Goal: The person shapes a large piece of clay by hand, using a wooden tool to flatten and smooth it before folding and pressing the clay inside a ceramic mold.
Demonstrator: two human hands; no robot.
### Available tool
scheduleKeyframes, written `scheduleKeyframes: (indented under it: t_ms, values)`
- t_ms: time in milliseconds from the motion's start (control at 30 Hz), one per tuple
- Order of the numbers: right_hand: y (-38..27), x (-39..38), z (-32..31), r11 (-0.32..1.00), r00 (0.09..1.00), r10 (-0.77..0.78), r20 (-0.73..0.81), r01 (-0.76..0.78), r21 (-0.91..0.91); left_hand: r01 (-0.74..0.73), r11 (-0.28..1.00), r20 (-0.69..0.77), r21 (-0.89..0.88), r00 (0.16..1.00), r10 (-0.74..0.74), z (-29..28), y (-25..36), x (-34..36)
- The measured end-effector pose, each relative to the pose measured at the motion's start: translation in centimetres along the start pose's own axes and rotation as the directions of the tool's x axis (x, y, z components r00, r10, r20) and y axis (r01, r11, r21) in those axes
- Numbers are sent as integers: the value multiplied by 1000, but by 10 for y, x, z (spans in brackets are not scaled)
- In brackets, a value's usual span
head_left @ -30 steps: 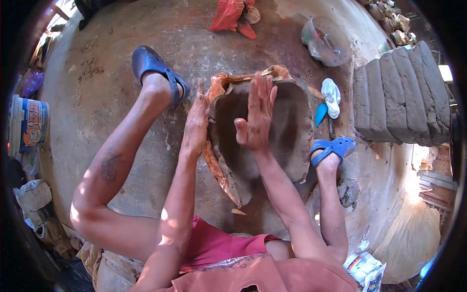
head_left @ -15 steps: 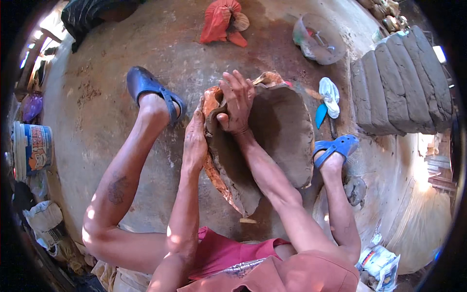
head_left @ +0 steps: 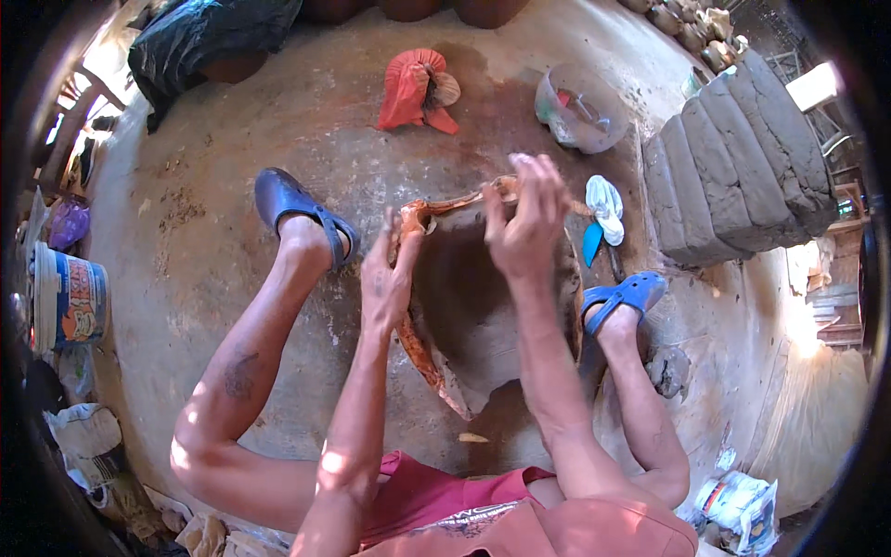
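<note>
On the floor between my feet lies a wide, shallow dark clay form (head_left: 464, 297). An orange-brown, rough rim (head_left: 425, 360) runs along its left and far sides. My left hand (head_left: 388, 278) rests at the left rim, fingers stretched along the outside and thumb apart on the inner side. Over the far right part of the clay, my right hand (head_left: 531, 218) is raised with its fingers apart and slightly blurred, holding nothing. That hand and forearm hide part of the clay's right side.
Blue clogs (head_left: 297, 209) are on my feet, either side of the clay. A red cloth bundle (head_left: 413, 90) and a translucent basin (head_left: 583, 110) lie beyond. Stacked grey clay slabs (head_left: 738, 167) stand at right, near a white cloth (head_left: 604, 209) and blue scraper-like piece (head_left: 592, 244). A bucket (head_left: 72, 297) stands left.
My right hand has lifted off the clay's left wall and moved right. That wall, earlier standing curled inward, now lies back against the left rim. The view has shifted slightly.
</note>
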State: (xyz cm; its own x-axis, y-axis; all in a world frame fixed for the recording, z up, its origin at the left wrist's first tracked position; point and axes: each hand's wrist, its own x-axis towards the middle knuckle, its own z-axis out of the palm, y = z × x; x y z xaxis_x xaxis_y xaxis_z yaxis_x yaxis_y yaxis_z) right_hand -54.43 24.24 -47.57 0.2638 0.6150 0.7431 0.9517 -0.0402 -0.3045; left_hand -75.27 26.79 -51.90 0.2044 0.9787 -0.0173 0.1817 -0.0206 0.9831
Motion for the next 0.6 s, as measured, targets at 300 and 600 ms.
scheduleKeyframes:
  t_ms: [300, 600]
  values:
    - [32, 41, -3, 889, 640, 420, 644, -150, -432, 23, 619, 150, 785, 962, -226, 37, 62, 59]
    - [37, 60, 4, 859, 559, 501, 661, -232, -456, 83, 649, 42, 756, 984, -175, 42, 55, 72]
